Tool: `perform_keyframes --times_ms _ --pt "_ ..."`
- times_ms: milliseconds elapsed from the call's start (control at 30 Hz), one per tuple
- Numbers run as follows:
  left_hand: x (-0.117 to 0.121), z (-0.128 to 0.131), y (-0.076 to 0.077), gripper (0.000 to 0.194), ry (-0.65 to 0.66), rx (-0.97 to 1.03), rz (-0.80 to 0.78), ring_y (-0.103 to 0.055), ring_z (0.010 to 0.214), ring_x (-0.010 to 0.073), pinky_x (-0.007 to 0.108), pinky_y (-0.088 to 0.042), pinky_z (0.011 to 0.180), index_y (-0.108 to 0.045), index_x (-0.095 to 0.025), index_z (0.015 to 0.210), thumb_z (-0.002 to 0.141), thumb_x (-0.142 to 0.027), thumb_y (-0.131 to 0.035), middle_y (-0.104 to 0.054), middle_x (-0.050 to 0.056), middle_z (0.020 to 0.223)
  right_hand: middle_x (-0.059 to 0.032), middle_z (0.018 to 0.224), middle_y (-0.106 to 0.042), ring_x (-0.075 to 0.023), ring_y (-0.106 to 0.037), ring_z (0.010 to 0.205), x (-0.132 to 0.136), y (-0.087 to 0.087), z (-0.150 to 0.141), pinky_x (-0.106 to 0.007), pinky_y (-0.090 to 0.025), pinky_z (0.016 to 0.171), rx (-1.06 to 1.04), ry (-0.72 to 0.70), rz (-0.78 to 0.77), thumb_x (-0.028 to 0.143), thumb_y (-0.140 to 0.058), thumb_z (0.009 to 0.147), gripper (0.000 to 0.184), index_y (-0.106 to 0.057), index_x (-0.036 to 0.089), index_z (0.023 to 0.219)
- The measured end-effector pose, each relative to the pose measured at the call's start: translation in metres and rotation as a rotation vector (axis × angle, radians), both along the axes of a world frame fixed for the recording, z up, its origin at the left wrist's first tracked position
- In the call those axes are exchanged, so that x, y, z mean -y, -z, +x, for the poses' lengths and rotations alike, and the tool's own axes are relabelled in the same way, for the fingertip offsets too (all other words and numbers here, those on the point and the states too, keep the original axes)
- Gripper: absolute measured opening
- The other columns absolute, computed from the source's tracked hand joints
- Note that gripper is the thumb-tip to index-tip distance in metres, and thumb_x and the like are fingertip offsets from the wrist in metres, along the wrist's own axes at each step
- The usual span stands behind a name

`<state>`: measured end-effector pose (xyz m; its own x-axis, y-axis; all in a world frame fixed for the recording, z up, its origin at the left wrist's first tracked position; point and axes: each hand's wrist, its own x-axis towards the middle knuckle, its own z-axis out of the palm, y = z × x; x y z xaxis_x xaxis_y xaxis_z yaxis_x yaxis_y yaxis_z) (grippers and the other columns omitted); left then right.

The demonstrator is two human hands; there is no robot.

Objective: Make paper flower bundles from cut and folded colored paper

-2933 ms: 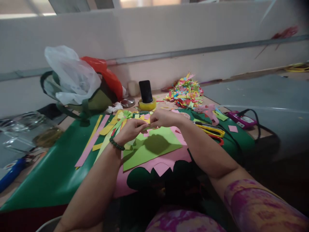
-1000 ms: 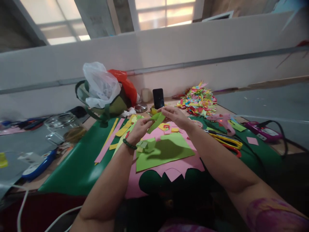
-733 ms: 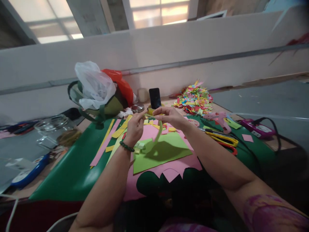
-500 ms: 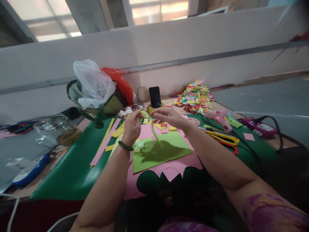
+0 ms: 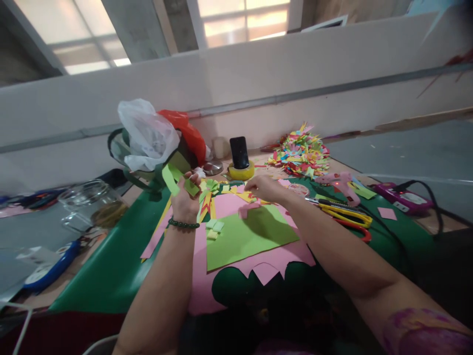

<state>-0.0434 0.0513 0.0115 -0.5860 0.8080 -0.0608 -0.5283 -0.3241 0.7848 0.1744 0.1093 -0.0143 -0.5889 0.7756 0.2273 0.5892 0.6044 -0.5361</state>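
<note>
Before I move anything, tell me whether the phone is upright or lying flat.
Upright: the phone stands on its short end at the yellow tape roll, dark screen facing the camera.

Small craft workspace, apparently: green-covered worktable (image 5: 103, 271) with cut paper sheets (image 5: 251, 236), heap of coloured paper scraps (image 5: 301, 153), pink glue gun (image 5: 342, 185), yellow-handled scissors (image 5: 345, 213), tape roll (image 5: 242, 171). Plain wall (image 5: 148, 74) behind, bright windows (image 5: 244, 22) above.

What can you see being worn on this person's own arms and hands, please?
The left hand is bare, with a dark green beaded bracelet at its wrist. The right hand is bare; a pink-purple patterned sleeve covers that upper arm.
</note>
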Motion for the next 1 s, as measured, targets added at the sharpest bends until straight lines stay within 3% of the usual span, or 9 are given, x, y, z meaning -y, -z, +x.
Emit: perform_keyframes --times_ms 100,167,300,400,500,600,733,867,1000 --pt "-0.001 0.003 0.002 0.025 0.037 -0.025 -0.019 -0.059 0.051 0.006 0.015 -0.043 0.05 -0.058 -0.019 0.077 0.096 -0.022 -0.043 -0.065 -0.003 0.063 -0.0082 0.097 -0.075 -0.0252 -0.065 0.094 -0.013 0.0 0.012 -0.035 -0.046 0.083 -0.093 0.235 0.114 0.008 -0.052 0.08 0.029 -0.076 0.019 0.091" --pt "-0.001 0.005 0.003 0.024 0.047 -0.01 -0.048 -0.06 0.05 0.0061 0.015 -0.042 0.048 -0.059 -0.019 0.078 0.096 -0.021 -0.043 -0.065 -0.002 0.064 -0.0075 0.096 -0.074 -0.024 -0.064 0.091 -0.016 0.001 0.014 -0.032 -0.046 0.079 -0.068 0.304 0.117 0.013 -0.054 0.082 0.023 -0.075 0.019 0.091" --pt "0.0 0.008 0.003 0.021 0.094 0.01 -0.033 -0.059 0.05 0.0067 0.016 -0.042 0.047 -0.06 -0.018 0.079 0.093 -0.017 -0.044 -0.064 -0.002 0.062 -0.0081 0.085 -0.073 -0.0217 -0.064 0.078 -0.01 0.007 0.002 -0.028 -0.043 0.065 0.09 0.262 0.027 0.034 -0.061 0.083 0.02 -0.074 0.019 0.083" --pt "0.002 0.01 0.002 0.021 0.103 0.03 -0.038 -0.058 0.048 0.0064 0.016 -0.042 0.047 -0.06 -0.017 0.077 0.091 -0.015 -0.045 -0.063 -0.002 0.059 -0.0103 0.089 -0.073 -0.0239 -0.063 0.084 -0.006 0.011 -0.011 -0.028 -0.042 0.065 0.152 0.234 0.014 0.042 -0.072 0.073 0.025 -0.074 0.019 0.083" --pt "0.004 0.015 0.0 0.026 0.106 0.06 -0.081 -0.056 0.045 0.0062 0.015 -0.041 0.045 -0.059 -0.016 0.075 0.094 -0.014 -0.042 -0.062 -0.002 0.056 -0.0126 0.092 -0.072 -0.0276 -0.062 0.093 -0.005 0.016 -0.02 -0.028 -0.043 0.068 0.196 0.231 0.0 0.037 -0.078 0.063 0.023 -0.074 0.019 0.076" --pt "0.005 0.02 -0.002 0.03 0.129 0.069 -0.073 -0.056 0.045 0.0063 0.015 -0.043 0.048 -0.058 -0.015 0.073 0.096 -0.013 -0.04 -0.06 -0.003 0.054 -0.0114 0.087 -0.072 -0.0267 -0.063 0.092 -0.006 0.019 -0.024 -0.028 -0.042 0.069 0.186 0.265 -0.024 0.023 -0.073 0.063 0.006 -0.072 0.019 0.068" --pt "0.005 0.022 -0.002 0.028 0.131 0.08 -0.06 -0.056 0.047 0.0073 0.016 -0.046 0.053 -0.059 -0.014 0.073 0.095 -0.011 -0.042 -0.061 -0.001 0.055 -0.0072 0.071 -0.068 -0.0222 -0.062 0.078 -0.012 0.019 -0.019 -0.028 -0.039 0.065 0.048 0.312 -0.068 0.013 -0.062 0.068 0.01 -0.07 0.016 0.062" --pt "0.006 0.021 -0.002 0.024 0.15 0.074 -0.078 -0.059 0.049 0.0093 0.017 -0.045 0.05 -0.063 -0.013 0.081 0.093 -0.011 -0.042 -0.065 0.001 0.057 -0.0019 0.061 -0.06 -0.0138 -0.054 0.06 -0.021 0.014 -0.005 -0.025 -0.035 0.055 -0.206 0.309 -0.163 0.023 -0.055 0.076 0.018 -0.068 0.014 0.067" --pt "0.007 0.023 -0.001 0.026 0.232 0.093 -0.104 -0.062 0.05 0.0114 0.019 -0.047 0.049 -0.065 -0.013 0.095 0.091 -0.009 -0.04 -0.069 0.003 0.063 0.0015 0.059 -0.055 -0.0085 -0.045 0.051 -0.024 0.01 0.006 -0.021 -0.033 0.048 -0.445 0.243 -0.309 0.034 -0.058 0.076 0.023 -0.069 0.014 0.08"
